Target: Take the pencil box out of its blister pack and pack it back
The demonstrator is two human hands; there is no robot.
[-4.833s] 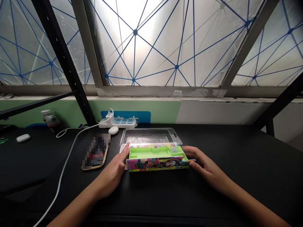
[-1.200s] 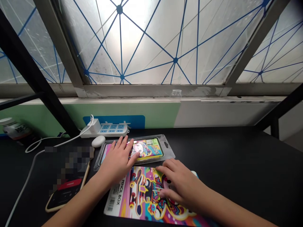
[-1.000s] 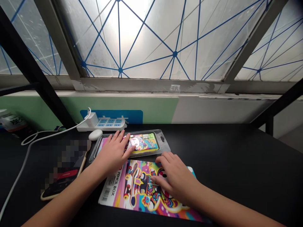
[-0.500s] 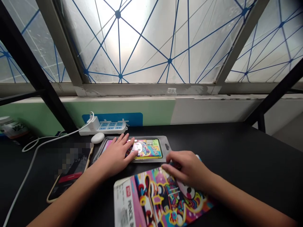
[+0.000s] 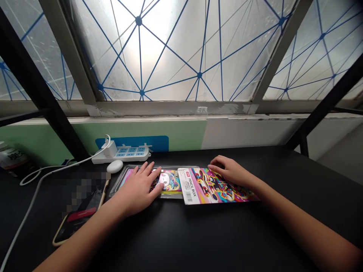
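Note:
My left hand (image 5: 141, 190) lies spread and flat over a colourful pencil box (image 5: 170, 182) that sits in a clear plastic blister tray (image 5: 116, 184). Part of the box and tray is hidden beneath the hand. A bright printed backing card (image 5: 211, 190), with the words "PENCIL BOX" and a barcode on its white left end, overlaps the tray's right end. My right hand (image 5: 231, 170) grips this card along its far edge, fingers curled, and covers its upper right part.
On the left a phone (image 5: 82, 215) rests beside my left forearm. Behind it are a white oval object (image 5: 115, 166), a power strip (image 5: 130, 154) with a white cable, and a jar (image 5: 14, 156). Black metal posts (image 5: 314, 126) slant up before the window.
My right hand has moved the card away from me, from the desk's front to the tray's right end, and laid it flatter. My left hand stays on the box.

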